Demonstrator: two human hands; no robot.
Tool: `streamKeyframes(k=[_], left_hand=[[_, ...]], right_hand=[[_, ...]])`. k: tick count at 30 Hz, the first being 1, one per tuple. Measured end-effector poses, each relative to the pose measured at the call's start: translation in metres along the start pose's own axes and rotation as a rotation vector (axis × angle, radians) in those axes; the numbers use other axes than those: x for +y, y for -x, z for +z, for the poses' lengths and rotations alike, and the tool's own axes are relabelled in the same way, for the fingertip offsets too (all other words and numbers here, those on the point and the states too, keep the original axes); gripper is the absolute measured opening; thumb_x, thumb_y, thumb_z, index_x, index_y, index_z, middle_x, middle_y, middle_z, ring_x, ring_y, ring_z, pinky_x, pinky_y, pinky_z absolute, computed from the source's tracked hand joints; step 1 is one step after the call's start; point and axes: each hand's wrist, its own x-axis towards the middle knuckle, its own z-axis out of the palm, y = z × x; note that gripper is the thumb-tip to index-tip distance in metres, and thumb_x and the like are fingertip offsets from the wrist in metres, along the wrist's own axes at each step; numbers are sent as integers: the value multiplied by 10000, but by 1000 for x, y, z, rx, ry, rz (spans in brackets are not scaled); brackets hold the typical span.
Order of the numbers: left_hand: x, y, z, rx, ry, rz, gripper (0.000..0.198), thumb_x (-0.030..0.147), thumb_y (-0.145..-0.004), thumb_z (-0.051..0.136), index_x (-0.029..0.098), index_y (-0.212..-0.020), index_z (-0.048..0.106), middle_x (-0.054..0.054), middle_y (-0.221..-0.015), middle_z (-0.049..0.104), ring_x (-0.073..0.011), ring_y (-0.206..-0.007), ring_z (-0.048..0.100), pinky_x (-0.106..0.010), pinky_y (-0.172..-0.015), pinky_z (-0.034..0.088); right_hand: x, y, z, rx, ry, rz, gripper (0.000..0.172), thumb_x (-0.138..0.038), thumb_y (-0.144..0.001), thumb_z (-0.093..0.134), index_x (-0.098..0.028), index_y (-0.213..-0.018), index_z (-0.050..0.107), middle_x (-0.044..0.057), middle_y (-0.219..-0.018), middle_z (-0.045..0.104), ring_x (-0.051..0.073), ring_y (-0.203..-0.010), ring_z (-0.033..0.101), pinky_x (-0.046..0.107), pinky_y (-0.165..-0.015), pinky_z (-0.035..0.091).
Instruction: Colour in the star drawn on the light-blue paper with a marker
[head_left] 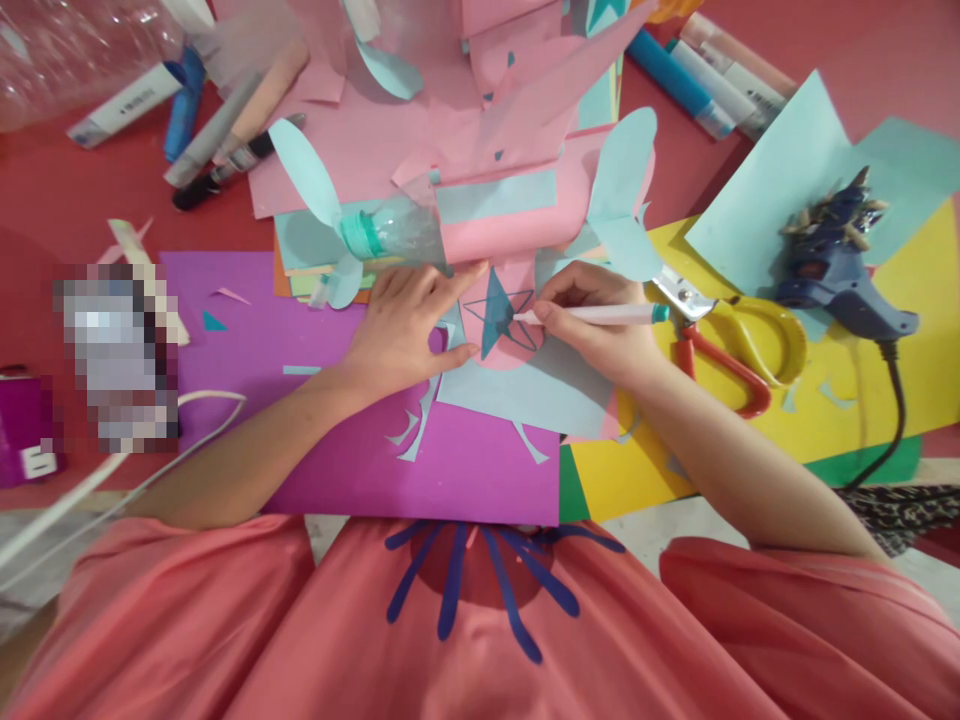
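In my right hand [600, 315] is a white marker [615, 314] with a teal end, its tip touching a star drawn on a pink paper piece [495, 357]. Part of the star is coloured dark teal. My left hand [412, 325] lies with fingers spread, index finger and thumb resting at the left edge of that piece. Light blue paper [525, 395] lies beneath. Just beyond is a plastic bottle [409, 228] on its side, wrapped in pink paper, with light blue paper blades at its cap and fins [622, 195] at its other end.
Scissors [720, 340] and a hot glue gun [847, 270] lie to the right on yellow card. Purple card [337, 450] with paper scraps is at the front left. Markers [682, 85] lie at both back corners; a blurred-out phone [120, 350] and white cable are at left.
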Motion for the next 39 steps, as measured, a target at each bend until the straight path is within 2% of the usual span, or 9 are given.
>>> streamKeyframes(k=[5, 12, 24, 29, 34, 39], left_hand=[[0, 0, 0, 7, -11, 5, 647, 402, -869, 606, 242, -1470, 427, -52, -1017, 533, -266, -1039, 503, -400, -985, 365], [1, 0, 0, 1, -22, -1, 655, 419, -870, 614, 213, -1466, 437, -60, -1036, 541, -268, -1038, 504, -401, -989, 373], [-1, 0, 2, 19, -8, 13, 647, 420, -863, 615, 222, -1457, 450, -48, -996, 540, -254, -1004, 509, -404, -985, 380], [-1, 0, 1, -4, -21, -1, 655, 427, -874, 607, 213, -1466, 430, -59, -1030, 536, -264, -1027, 500, -410, -982, 376], [1, 0, -1, -11, -25, -8, 646, 417, -870, 610, 232, -1463, 434, -51, -1025, 532, -262, -1037, 502, -396, -991, 368], [1, 0, -1, 0, -12, -2, 641, 406, -866, 610, 239, -1461, 441, -45, -988, 525, -261, -1024, 507, -398, -989, 369]], right_hand=[[0, -2, 0, 6, -32, -33, 115, -156, -775, 617, -215, -705, 548, -37, -599, 553, 82, -509, 475, 237, -473, 371], [-2, -2, 1, 32, 53, 54, 256, -302, -800, 648, -213, -607, 506, -28, -535, 557, 85, -496, 468, 235, -462, 348], [-7, -2, 2, 8, 85, 87, 230, -306, -723, 610, -200, -549, 504, -41, -499, 498, 62, -474, 372, 227, -434, 283], [-8, -3, 0, 6, 113, 99, 215, -266, -721, 599, -200, -545, 495, -33, -503, 515, 71, -480, 403, 230, -439, 290], [-5, -3, 1, 41, 65, 84, 189, -302, -755, 619, -202, -612, 548, -20, -549, 582, 85, -506, 468, 235, -464, 338], [-3, -2, 2, 36, 70, 77, 206, -306, -766, 625, -206, -615, 527, -31, -550, 554, 76, -495, 435, 234, -466, 330]])
